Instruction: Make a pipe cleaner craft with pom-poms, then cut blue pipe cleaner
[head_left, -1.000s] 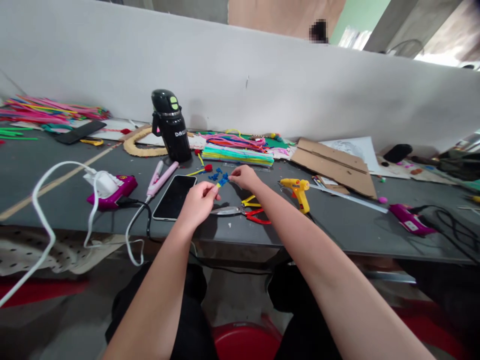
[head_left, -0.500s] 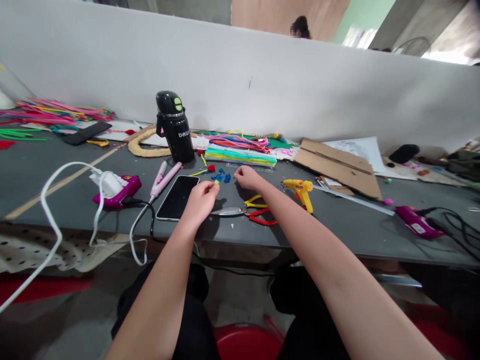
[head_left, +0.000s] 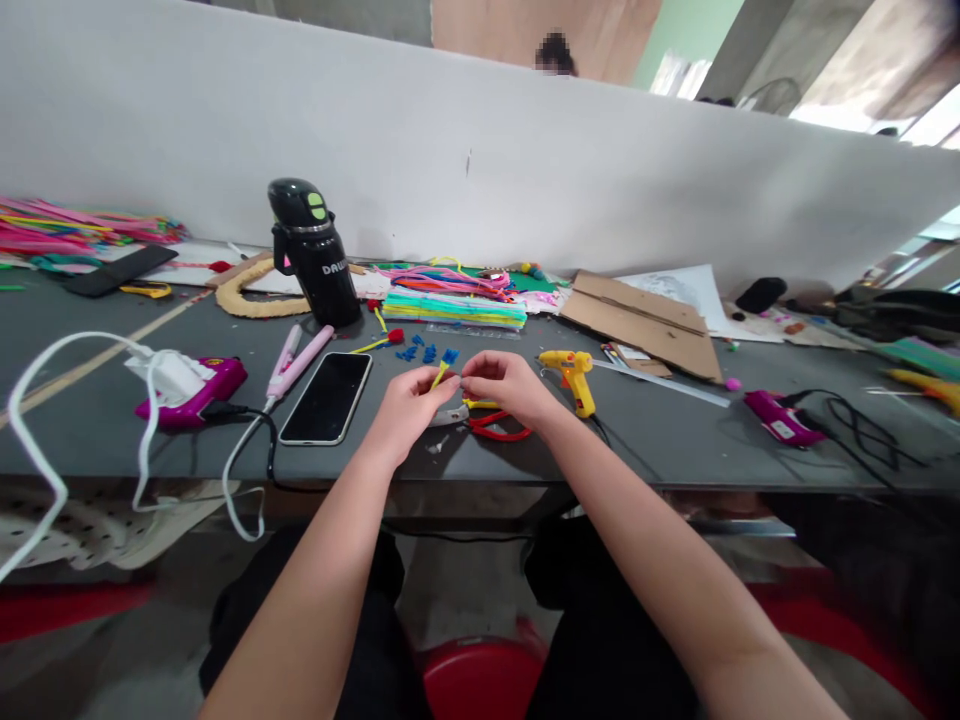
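Observation:
Between the thumb and fingers of my left hand (head_left: 411, 408) is a small yellow stem with a blue tip (head_left: 448, 360). My right hand (head_left: 504, 385) is closed in a pinch beside it, fingertips close to the left thumb; what it pinches is too small to make out. Small blue pieces (head_left: 420, 350) lie on the table just beyond my hands. A yellow stem with a red tip (head_left: 394, 337) rests to their left. Under and in front of my right hand are pliers with red handles (head_left: 501, 430), partly hidden.
A black phone (head_left: 328, 398), a pink iron (head_left: 300, 362) and a black bottle (head_left: 319, 262) stand or lie to the left. To the right are a yellow glue gun (head_left: 574, 378) and cardboard (head_left: 645, 322). Bundled pipe cleaners (head_left: 454, 309) lie behind. A person's head (head_left: 555, 55) shows beyond the partition.
My hands have come together, nearer the table's front edge. The blue-tipped yellow stem now stands up from my left fingers. The camera view has shifted to the right.

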